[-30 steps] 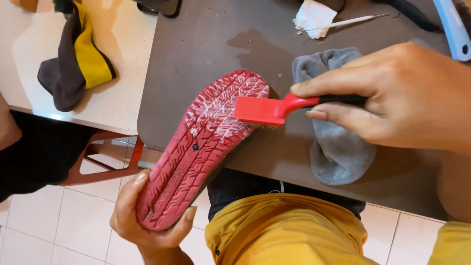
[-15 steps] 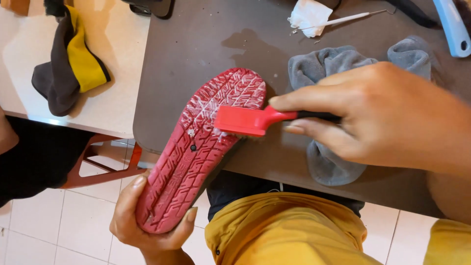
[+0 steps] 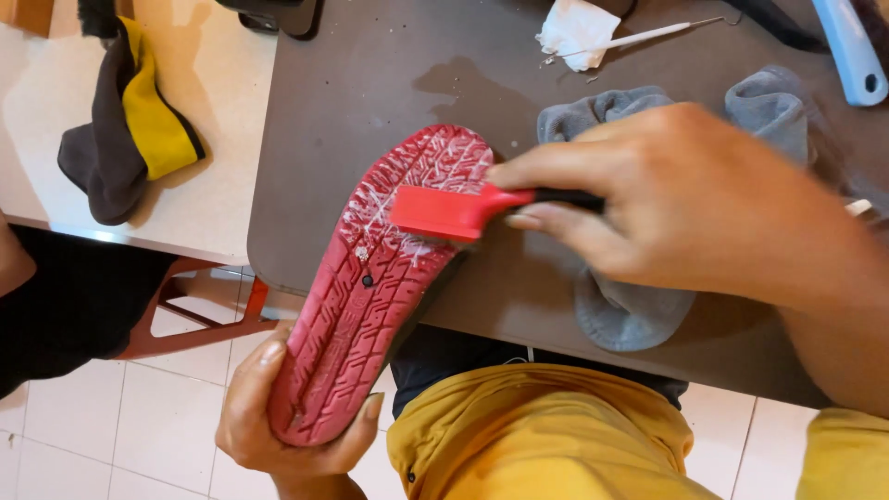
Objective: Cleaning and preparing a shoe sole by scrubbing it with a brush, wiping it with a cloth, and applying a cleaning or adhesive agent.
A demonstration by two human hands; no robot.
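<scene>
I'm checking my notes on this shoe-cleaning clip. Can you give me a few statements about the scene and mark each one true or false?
1. The right hand holds a red brush against the red shoe sole. True.
2. The left hand grips the sole at its toe end on the table. False: it cups the end that hangs off the table edge, over the tiled floor.
3. A grey cloth lies on the dark table under the right hand. True.
4. The sole is dry and clean. False: white suds show on the tread near the brush.
5. A dark and yellow cloth lies on the dark table. False: it lies on the pale table beside it.
</scene>
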